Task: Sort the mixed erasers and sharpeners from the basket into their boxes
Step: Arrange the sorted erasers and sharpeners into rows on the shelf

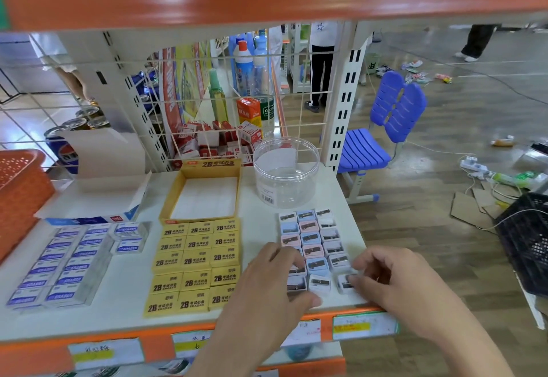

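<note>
On a white shelf (124,311), pastel sharpeners (311,237) lie in a tight grid at the right, near rows of yellow erasers (195,261) and blue-and-white erasers (65,261). The right hand (391,278) pinches a white sharpener (344,283) at the grid's near corner with curled fingertips. The left hand (267,284) lies over the near-left sharpeners, and its grip cannot be made out. Behind stand an open yellow box (207,192), a clear tub (284,175) and an orange basket (20,198).

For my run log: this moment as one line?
left hand: resting on sharpener grid | right hand: fingers touch near-right sharpener | clear tub: empty | yellow erasers: in rows
</note>
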Demonstrator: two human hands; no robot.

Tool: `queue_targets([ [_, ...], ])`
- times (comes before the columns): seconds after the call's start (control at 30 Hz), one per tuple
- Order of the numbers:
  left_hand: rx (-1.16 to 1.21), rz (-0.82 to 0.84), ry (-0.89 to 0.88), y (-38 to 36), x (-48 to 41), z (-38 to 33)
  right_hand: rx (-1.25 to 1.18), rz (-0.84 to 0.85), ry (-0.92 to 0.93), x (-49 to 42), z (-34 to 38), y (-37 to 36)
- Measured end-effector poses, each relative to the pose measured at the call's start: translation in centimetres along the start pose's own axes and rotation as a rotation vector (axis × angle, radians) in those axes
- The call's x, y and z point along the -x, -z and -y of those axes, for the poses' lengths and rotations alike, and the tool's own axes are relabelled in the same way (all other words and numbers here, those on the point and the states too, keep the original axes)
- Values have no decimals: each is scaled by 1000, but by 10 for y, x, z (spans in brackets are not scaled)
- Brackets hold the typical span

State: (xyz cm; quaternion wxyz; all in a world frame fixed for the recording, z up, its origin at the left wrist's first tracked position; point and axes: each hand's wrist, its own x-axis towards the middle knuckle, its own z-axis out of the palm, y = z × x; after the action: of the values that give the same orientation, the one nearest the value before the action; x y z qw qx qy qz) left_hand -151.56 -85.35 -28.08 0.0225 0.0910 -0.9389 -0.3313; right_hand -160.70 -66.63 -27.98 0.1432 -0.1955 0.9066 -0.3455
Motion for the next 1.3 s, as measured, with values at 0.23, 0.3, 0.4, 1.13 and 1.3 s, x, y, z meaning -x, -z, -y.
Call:
queue_targets([
  [0.23, -3, 22, 26, 2, -3, -6, 16, 109, -19, -1, 10, 0],
  [0.3, -17, 19, 16, 0, -3, -7, 45, 103, -8, -3, 11, 0],
  [0.4, -42, 17, -5, -3, -5, -7, 63, 98, 29, -5, 11, 0],
  [1.13, -112, 30, -10, 14, -10, -4, 171, 19, 122, -10, 20, 4],
  [1.3, -291, -143, -20, 45, -6, 9, 224, -136, 283, -24, 59, -17],
])
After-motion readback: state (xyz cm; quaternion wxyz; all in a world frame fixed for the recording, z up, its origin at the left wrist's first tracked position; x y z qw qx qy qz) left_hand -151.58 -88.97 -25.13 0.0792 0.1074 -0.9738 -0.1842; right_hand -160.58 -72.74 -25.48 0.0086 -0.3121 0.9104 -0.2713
